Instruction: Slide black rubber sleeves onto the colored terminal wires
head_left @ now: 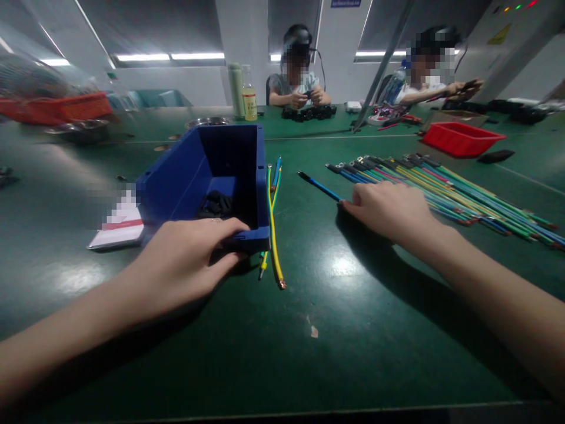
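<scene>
My left hand (189,259) grips the near rim of a blue plastic bin (166,176), thumb below the edge and fingers over it. Small black pieces (215,204) lie inside the bin. My right hand (391,211) is closed on a short blue wire (324,189), which has a dark sleeve at its far end. Beside that hand, and partly behind it, a spread of cut wires (459,185) in blue, green, yellow and red lies on the table. Several yellow-green and blue wires (272,221) lie against the bin's right side.
The green table (309,365) carries a red tray (461,139) at the right and an orange-red basket (66,108) at the far left. A white card or pad (118,229) sits left of the bin. A bottle (249,100) and two people are across the table.
</scene>
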A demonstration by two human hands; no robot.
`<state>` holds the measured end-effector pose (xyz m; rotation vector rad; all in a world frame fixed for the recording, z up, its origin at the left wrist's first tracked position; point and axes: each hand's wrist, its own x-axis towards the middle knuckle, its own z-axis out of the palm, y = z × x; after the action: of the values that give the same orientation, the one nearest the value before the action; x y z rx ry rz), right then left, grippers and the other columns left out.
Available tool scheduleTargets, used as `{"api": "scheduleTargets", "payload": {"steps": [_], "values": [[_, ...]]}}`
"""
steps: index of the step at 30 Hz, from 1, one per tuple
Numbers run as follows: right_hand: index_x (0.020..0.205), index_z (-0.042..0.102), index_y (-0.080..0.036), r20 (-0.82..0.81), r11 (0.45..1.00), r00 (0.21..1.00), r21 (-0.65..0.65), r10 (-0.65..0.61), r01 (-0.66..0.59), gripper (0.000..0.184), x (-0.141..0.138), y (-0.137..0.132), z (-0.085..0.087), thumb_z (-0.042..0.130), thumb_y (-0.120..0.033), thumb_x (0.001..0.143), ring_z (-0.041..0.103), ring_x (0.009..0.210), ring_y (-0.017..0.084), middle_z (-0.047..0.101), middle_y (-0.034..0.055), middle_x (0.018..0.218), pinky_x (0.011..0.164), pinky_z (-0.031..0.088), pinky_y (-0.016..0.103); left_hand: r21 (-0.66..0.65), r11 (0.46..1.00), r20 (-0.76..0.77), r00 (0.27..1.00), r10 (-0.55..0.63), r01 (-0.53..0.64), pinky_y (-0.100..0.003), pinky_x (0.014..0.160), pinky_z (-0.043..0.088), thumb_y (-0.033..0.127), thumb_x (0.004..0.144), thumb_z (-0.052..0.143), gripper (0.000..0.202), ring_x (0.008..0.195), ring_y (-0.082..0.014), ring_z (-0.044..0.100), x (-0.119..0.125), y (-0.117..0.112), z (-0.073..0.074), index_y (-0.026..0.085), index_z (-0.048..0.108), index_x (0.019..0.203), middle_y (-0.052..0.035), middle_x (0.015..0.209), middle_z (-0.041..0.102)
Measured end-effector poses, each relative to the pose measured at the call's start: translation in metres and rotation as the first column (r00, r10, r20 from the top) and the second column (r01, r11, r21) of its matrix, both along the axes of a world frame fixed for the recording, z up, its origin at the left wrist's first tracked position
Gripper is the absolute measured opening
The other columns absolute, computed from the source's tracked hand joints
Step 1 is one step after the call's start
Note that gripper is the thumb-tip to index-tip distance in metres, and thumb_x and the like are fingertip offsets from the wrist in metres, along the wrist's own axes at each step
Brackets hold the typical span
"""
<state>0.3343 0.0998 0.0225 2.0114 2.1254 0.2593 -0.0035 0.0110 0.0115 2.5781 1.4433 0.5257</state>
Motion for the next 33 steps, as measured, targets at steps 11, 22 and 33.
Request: {"api": "scheduleTargets", "payload": {"steps": [11,22,33], "values": [[0.126,0.092,-0.013,0.001,0.988,0.992,0.089,-0.124,0.123,0.062,0.03,0.026,-0.01,0.048,-0.056,0.12,0.082,0.108,0.043,0.086,0.0282,0.115,0.08,0.053,0.044,0.058,0.998,0.027,0.999,-0.031,0.029,-0.031,0.062,0.053,0.045,0.107,0.058,0.033,0.074,-0.0232,0.083,0.001,0.0,-0.003,0.029,0.083,0.121,-0.0025,0.098,0.09],[0.106,0.088,-0.005,-0.053,0.976,0.998,0.217,-0.027,0.038,0.053,0.042,0.014,-0.006,0.053,-0.041,0.123,0.085,0.101,0.036,0.084,0.0351,0.106,0.07,0.04,0.041,0.208,0.977,-0.066,0.997,-0.032,0.045,-0.038,0.066,0.052,0.042,0.11,0.054,0.032,0.081,-0.0297,0.081,0.004,-0.005,-0.007,0.027,0.079,0.122,-0.0063,0.101,0.087],[0.126,0.087,-0.015,-0.083,0.976,0.993,0.194,-0.079,0.094,0.038,0.022,0.015,0.001,0.06,-0.041,0.119,0.079,0.098,0.034,0.087,0.0244,0.122,0.071,0.036,0.036,0.222,0.974,-0.087,0.996,-0.018,0.037,-0.041,0.072,0.056,0.042,0.113,0.049,0.037,0.086,-0.0313,0.085,0.001,-0.005,-0.009,0.026,0.08,0.126,-0.0073,0.104,0.089]]}}
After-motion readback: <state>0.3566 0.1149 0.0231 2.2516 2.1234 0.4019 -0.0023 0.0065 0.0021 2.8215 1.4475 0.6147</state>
